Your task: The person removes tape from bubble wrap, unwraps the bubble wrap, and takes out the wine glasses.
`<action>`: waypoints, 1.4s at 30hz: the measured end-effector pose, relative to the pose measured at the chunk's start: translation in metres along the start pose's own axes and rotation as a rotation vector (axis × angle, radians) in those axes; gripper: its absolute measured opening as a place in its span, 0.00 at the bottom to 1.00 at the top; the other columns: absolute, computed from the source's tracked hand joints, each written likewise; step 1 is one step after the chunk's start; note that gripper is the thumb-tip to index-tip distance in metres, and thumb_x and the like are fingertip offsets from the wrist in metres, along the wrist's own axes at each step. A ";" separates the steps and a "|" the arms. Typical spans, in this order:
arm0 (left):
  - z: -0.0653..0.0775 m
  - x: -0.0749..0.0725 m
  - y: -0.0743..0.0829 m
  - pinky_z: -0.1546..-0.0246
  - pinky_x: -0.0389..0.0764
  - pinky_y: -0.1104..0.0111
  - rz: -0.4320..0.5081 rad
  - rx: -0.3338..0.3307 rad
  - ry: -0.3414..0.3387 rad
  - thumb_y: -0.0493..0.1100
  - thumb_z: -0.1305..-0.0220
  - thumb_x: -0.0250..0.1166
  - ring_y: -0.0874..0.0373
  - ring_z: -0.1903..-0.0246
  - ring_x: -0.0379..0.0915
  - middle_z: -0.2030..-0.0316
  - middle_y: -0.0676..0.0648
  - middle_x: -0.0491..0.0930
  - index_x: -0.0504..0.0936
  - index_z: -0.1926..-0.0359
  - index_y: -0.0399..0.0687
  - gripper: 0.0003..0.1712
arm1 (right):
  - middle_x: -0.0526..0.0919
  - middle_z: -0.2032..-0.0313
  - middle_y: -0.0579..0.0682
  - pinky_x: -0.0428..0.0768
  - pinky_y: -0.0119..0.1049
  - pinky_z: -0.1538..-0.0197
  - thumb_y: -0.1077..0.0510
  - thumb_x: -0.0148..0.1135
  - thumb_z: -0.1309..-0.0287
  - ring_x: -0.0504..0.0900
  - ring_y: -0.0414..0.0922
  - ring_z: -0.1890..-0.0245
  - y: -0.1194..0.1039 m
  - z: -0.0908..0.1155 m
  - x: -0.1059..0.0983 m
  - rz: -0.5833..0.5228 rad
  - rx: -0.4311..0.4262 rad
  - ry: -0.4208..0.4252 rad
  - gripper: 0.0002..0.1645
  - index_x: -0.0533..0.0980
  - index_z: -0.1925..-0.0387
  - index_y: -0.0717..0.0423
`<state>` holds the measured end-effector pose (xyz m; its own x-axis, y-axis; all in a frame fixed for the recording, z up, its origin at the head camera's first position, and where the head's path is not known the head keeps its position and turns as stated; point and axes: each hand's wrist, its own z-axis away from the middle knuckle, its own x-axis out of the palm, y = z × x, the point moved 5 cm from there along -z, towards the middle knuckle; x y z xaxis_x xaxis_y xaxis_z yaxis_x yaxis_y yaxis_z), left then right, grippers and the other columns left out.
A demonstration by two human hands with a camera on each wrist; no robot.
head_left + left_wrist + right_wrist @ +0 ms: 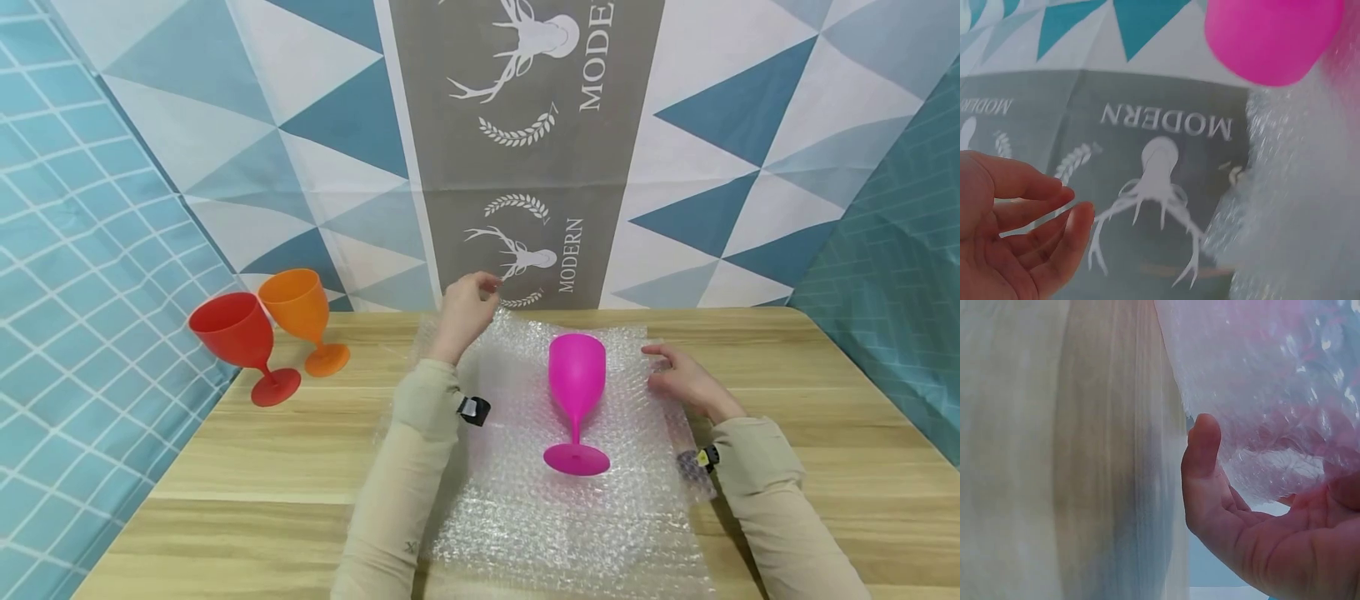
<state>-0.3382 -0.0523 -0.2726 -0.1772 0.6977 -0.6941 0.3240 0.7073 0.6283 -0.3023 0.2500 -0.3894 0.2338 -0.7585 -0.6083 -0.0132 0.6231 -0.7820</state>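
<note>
A magenta goblet (577,367) lies on its side on a sheet of clear bubble wrap (525,517), rim toward the wall and foot toward me. My left hand (468,315) hovers around the sheet's far left corner, fingers loosely bent. Nothing sits between those fingers in the left wrist view, where the goblet's bowl (1272,37) shows at the top. On the other side, my right hand (686,383) is at the sheet's right edge with thumb and forefinger apart. In the right wrist view its thumb (1202,447) is beside the wrap's edge (1241,406); other fingers are partly hidden.
Two more goblets, one red (236,329) and one orange (300,304), stand upright at the left of the wooden table (247,517). A patterned cloth backdrop (525,167) rises behind the table, with teal cloths on both sides.
</note>
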 end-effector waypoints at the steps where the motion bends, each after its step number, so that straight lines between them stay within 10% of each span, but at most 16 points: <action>1: 0.000 0.004 0.004 0.68 0.77 0.65 -0.012 0.007 -0.006 0.35 0.44 0.55 0.53 0.67 0.77 0.59 0.45 0.81 0.79 0.53 0.42 0.17 | 0.57 0.42 0.76 0.74 0.43 0.56 0.64 0.50 0.46 0.66 0.63 0.49 0.000 0.000 0.000 0.002 -0.001 0.002 0.37 0.52 0.36 0.67; 12: 0.007 0.050 0.032 0.56 0.76 0.64 -0.081 0.073 -0.116 0.38 0.43 0.55 0.52 0.58 0.76 0.59 0.44 0.80 0.79 0.53 0.42 0.17 | 0.61 0.44 0.75 0.75 0.47 0.55 0.63 0.51 0.46 0.68 0.62 0.51 0.001 0.001 0.000 0.016 0.023 0.005 0.36 0.53 0.36 0.66; 23: 0.022 0.097 0.023 0.44 0.70 0.59 -0.119 0.041 -0.316 0.57 0.41 0.58 0.49 0.45 0.68 0.46 0.43 0.74 0.70 0.42 0.43 0.31 | 0.57 0.42 0.74 0.73 0.57 0.51 0.62 0.51 0.44 0.66 0.66 0.48 0.000 0.001 0.000 -0.014 0.040 -0.019 0.36 0.51 0.35 0.63; 42: 0.041 0.119 0.008 0.57 0.76 0.60 0.048 -0.063 -0.404 0.71 0.49 0.55 0.50 0.51 0.72 0.47 0.44 0.72 0.59 0.34 0.57 0.45 | 0.59 0.43 0.75 0.75 0.54 0.53 0.63 0.51 0.46 0.68 0.63 0.51 -0.002 0.003 0.000 -0.021 0.052 -0.014 0.37 0.52 0.35 0.64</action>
<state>-0.3187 0.0322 -0.3646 0.2202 0.6381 -0.7378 0.2631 0.6895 0.6749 -0.2994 0.2493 -0.3877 0.2471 -0.7689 -0.5897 0.0420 0.6165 -0.7862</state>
